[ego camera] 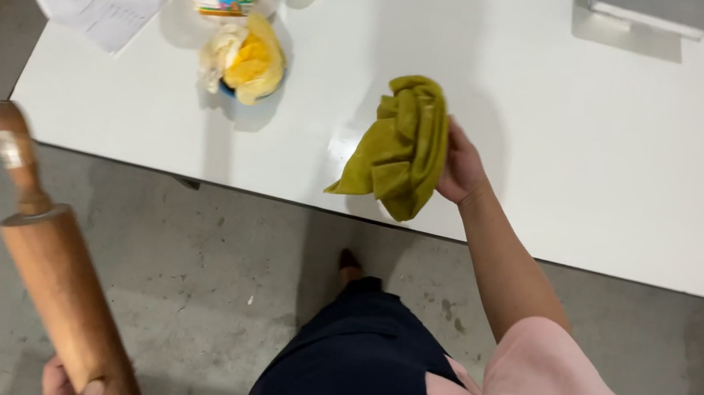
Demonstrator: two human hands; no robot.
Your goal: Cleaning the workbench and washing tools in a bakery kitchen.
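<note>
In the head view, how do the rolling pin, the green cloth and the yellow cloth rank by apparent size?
1. rolling pin, though it is held nearer the camera, so its lead is unsure
2. green cloth
3. yellow cloth

Right arm extends forward and up from a pink short sleeve, forearm bare, elbow nearly straight. Right hand (462, 167) sits at the end of it, wrist slightly bent, fingers closed in a grasp. Left hand (70, 387) shows only partly at the lower frame edge, held low, fingers wrapped in a grip, thumb visible.
</note>
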